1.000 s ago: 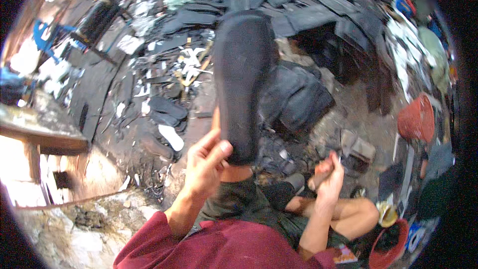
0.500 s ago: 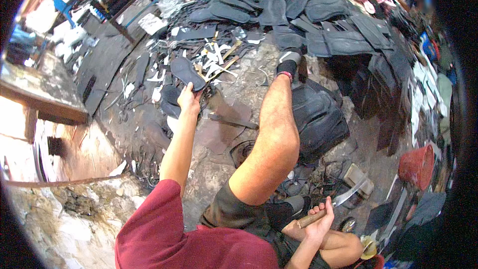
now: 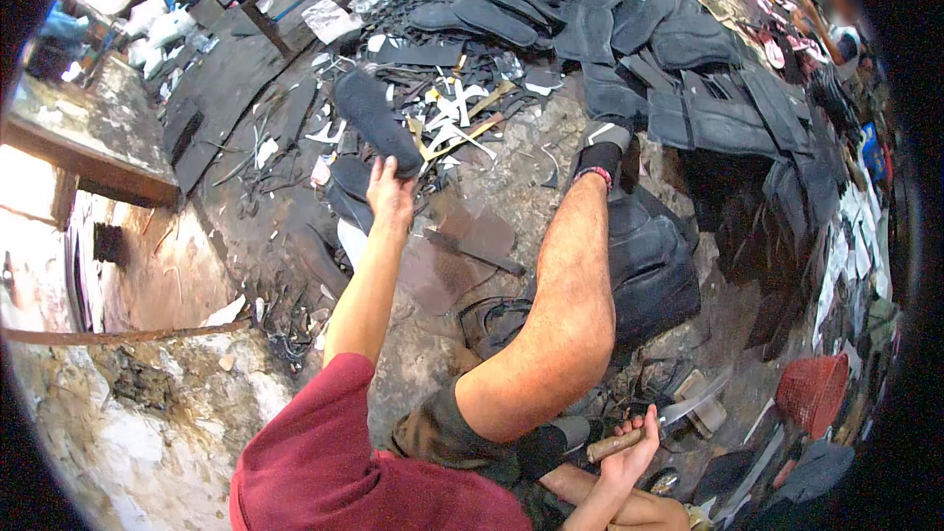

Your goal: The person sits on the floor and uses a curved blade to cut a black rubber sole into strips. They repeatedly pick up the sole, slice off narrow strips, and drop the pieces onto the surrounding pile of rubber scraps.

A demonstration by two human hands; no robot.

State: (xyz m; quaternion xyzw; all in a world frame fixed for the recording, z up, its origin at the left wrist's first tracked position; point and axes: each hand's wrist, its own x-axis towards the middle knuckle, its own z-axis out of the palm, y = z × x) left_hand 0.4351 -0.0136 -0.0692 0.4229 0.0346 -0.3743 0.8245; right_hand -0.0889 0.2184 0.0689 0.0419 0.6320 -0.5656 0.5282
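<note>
My left hand (image 3: 391, 193) is closed on the near end of a dark shoe sole (image 3: 370, 116), which is held out to the left with its broad face showing. More dark soles (image 3: 349, 187) lie on the floor beside that hand. At the lower right my right hand (image 3: 632, 450) grips a knife by its brown handle (image 3: 612, 445). The knife's curved, bare metal blade (image 3: 700, 396) points up and to the right, away from my body. It stays well apart from the sole, with my bent leg (image 3: 560, 305) between the two hands.
White and tan scraps (image 3: 457, 116) are strewn beyond my left hand. Dark moulded sheets (image 3: 708, 118) are spread and stacked at the far right. A narrow dark bar (image 3: 477, 252) lies near my leg. A red basket (image 3: 814, 393) stands right, and a wooden ledge (image 3: 93, 177) juts in from the left.
The view has shifted slightly. The sole in my left hand has turned, so more of its length and face shows. My right hand keeps its grip on the knife.
</note>
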